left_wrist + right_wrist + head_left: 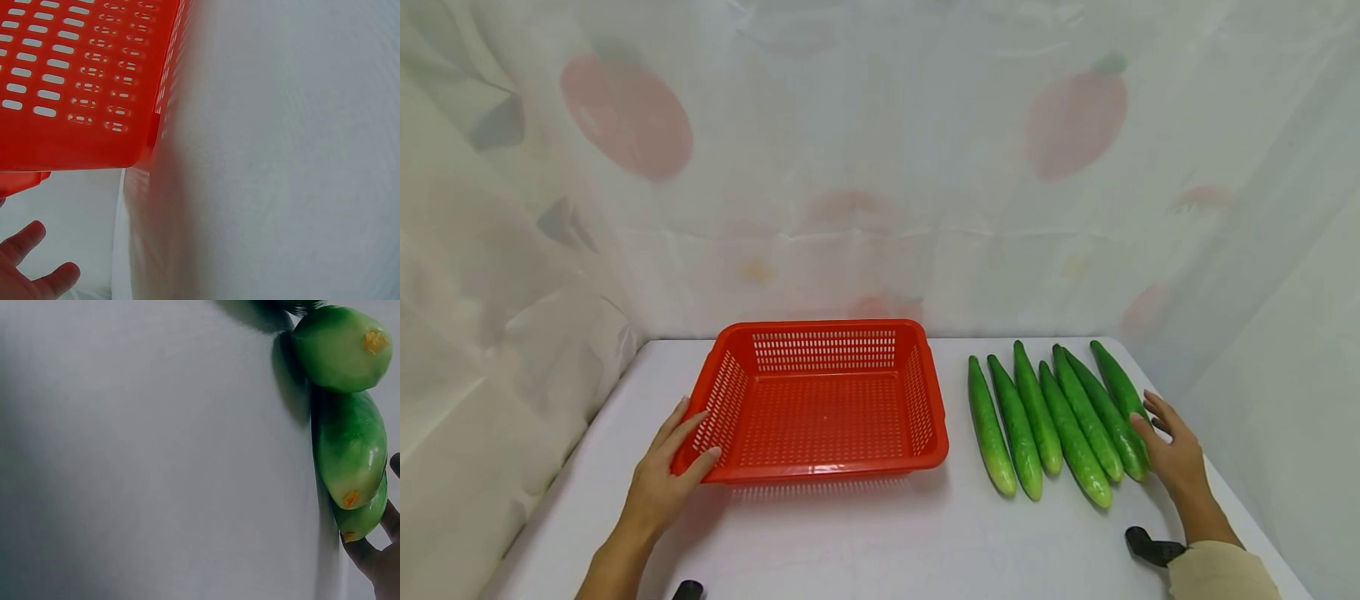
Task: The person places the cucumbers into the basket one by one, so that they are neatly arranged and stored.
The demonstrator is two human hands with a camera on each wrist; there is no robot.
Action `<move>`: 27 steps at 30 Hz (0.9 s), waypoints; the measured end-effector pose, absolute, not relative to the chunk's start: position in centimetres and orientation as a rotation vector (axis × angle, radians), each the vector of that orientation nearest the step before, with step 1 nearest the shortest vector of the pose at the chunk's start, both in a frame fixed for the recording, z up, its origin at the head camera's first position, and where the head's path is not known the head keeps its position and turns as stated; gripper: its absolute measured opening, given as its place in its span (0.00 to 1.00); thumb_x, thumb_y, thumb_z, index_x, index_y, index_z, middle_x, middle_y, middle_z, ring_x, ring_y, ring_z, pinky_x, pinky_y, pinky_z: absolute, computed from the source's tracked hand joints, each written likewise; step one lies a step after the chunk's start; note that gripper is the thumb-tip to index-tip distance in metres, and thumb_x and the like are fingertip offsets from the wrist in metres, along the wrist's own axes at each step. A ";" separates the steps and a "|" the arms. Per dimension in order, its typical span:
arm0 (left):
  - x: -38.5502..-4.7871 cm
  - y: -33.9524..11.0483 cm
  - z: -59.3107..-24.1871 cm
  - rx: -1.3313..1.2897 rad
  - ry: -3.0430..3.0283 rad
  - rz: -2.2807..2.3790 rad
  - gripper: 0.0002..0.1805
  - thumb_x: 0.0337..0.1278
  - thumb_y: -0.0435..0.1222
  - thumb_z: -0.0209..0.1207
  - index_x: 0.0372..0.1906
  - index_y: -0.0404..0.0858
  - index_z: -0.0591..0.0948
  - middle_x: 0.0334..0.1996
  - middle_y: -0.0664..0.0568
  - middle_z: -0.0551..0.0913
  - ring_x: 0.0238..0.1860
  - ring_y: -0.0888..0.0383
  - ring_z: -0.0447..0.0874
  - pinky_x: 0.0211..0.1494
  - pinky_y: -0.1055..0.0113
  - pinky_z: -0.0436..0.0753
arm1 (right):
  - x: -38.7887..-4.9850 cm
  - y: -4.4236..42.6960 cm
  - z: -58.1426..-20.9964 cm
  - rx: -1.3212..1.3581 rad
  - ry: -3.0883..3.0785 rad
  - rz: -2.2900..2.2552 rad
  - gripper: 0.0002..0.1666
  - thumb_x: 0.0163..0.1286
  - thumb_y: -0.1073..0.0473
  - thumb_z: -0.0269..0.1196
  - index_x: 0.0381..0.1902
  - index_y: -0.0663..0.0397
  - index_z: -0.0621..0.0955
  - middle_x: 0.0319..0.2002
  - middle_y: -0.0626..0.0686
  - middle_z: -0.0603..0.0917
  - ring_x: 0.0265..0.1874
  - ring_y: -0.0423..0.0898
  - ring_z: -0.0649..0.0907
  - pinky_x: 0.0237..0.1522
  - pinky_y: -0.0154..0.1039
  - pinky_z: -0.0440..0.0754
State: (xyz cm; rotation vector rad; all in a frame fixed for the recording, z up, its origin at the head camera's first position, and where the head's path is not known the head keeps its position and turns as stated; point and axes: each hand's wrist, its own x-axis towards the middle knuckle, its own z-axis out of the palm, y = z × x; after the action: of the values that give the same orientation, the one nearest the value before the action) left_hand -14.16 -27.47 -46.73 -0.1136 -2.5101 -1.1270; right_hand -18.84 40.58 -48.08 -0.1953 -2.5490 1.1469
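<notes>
I find seven cucumbers [1075, 440] on the surface [865, 550], right of the red basket [811, 473]. Long axes run near to far, dark ends away and leaning left, visible pale ends near. My left grip [658, 483], fingers spread, is at the basket's left rim. My right grip [1176, 454] is at the rightmost cucumber [1115, 373]; whether it holds, I cannot tell.

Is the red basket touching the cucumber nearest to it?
Apart: the head view shows a bare strip of white tabletop between the red basket and the nearest cucumber along its whole length.
</notes>
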 end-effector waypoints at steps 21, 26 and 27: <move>-14.1 -26.9 -47.0 -0.139 -2.409 -1.146 0.30 0.55 0.36 0.66 0.65 0.40 0.74 0.72 0.58 0.58 0.70 0.57 0.56 0.57 0.85 0.56 | -19.3 41.6 -49.3 -0.388 -2.700 0.923 0.30 0.74 0.56 0.52 0.71 0.59 0.64 0.60 0.77 0.67 0.55 0.74 0.70 0.48 0.66 0.69; -14.2 -27.1 -47.2 -0.154 -2.391 -1.119 0.30 0.54 0.35 0.67 0.64 0.40 0.75 0.71 0.53 0.61 0.69 0.63 0.55 0.59 0.83 0.54 | -19.6 42.0 -49.7 -0.407 -2.719 0.856 0.31 0.72 0.57 0.56 0.68 0.63 0.65 0.61 0.74 0.68 0.55 0.73 0.71 0.50 0.64 0.69; -14.3 -27.1 -47.2 -0.159 -2.389 -1.118 0.30 0.54 0.35 0.67 0.64 0.40 0.75 0.71 0.52 0.61 0.69 0.64 0.55 0.59 0.83 0.54 | -19.7 42.1 -49.7 -0.408 -2.720 0.854 0.31 0.72 0.57 0.57 0.68 0.64 0.66 0.61 0.73 0.68 0.55 0.72 0.71 0.51 0.64 0.68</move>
State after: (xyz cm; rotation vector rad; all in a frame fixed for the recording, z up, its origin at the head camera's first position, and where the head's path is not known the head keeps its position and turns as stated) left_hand -14.28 -27.07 -47.24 -0.1588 -2.3886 -1.1183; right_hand -19.70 42.07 -49.69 -0.4083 -2.7196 0.8541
